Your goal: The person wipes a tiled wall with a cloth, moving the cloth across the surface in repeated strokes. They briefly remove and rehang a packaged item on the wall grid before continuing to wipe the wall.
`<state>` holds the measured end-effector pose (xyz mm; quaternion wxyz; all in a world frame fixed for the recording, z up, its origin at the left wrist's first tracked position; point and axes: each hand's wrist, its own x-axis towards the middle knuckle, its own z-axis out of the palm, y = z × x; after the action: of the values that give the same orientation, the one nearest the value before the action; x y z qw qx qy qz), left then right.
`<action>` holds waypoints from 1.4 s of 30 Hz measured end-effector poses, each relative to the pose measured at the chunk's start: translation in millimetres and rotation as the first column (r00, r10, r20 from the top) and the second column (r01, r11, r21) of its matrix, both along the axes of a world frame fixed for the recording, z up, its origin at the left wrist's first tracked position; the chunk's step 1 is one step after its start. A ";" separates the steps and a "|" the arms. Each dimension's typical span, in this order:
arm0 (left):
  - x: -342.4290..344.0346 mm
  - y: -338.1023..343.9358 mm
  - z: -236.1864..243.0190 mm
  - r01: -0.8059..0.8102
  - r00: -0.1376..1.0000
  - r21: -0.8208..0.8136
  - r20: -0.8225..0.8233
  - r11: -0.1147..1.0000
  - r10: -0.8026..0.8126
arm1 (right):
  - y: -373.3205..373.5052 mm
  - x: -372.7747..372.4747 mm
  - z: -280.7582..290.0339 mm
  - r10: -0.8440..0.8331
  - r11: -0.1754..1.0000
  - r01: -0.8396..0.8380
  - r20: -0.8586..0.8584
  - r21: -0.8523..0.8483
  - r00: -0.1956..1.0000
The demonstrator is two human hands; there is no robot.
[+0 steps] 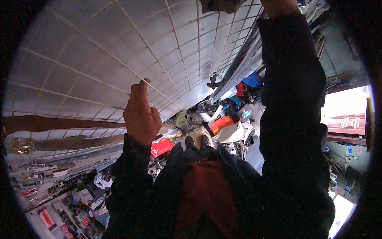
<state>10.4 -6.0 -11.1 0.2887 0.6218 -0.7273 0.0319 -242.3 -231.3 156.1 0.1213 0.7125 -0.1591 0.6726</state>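
Observation:
My left hand (142, 117) is raised against a white wire grid (175, 44) fixed along the wall. Its fingers are closed at one of the wires, with one finger reaching up over it. High at the top edge, only the wrist part of my right hand (280, 7) shows; its fingers lie outside the picture. To the left of that wrist, a dark brown object (222, 5) is cut off by the edge against the grid, and I cannot make out its kind. Both my sleeves are dark.
My dark shoes (191, 142) stand on a beige surface (198, 134). Around it lie a red box (161, 147), a red-and-yellow box (221, 124), bags and a blue item (253, 79). Brown wooden strips (59, 123) cross the grid. Shelves of small goods (67, 211) fill the lower left.

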 end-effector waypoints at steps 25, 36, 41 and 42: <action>-7.0 0.2 14.1 -0.001 0.999 -0.005 0.040 1.000 0.001 | 52.1 -18.9 34.0 -0.015 0.951 -0.032 0.149 0.309 0.989; -8.0 5.7 8.8 -0.020 0.998 0.041 0.064 0.999 0.017 | 32.0 -2.9 -5.4 -0.440 0.853 0.491 -0.263 0.176 0.859; -4.2 -2.3 5.4 -0.013 0.998 0.023 0.062 1.000 0.011 | 59.2 -10.1 -74.0 -0.153 0.866 0.226 -0.195 0.445 0.969; -1.7 -3.7 3.1 -0.018 0.997 0.020 0.072 1.000 0.016 | 63.3 -9.8 -75.6 -0.208 0.879 0.261 -0.172 0.399 0.963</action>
<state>8.7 -9.7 -8.0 0.2555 0.6294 -0.7322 0.0493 -252.1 -168.0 80.5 0.0563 0.7377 -0.3768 0.5574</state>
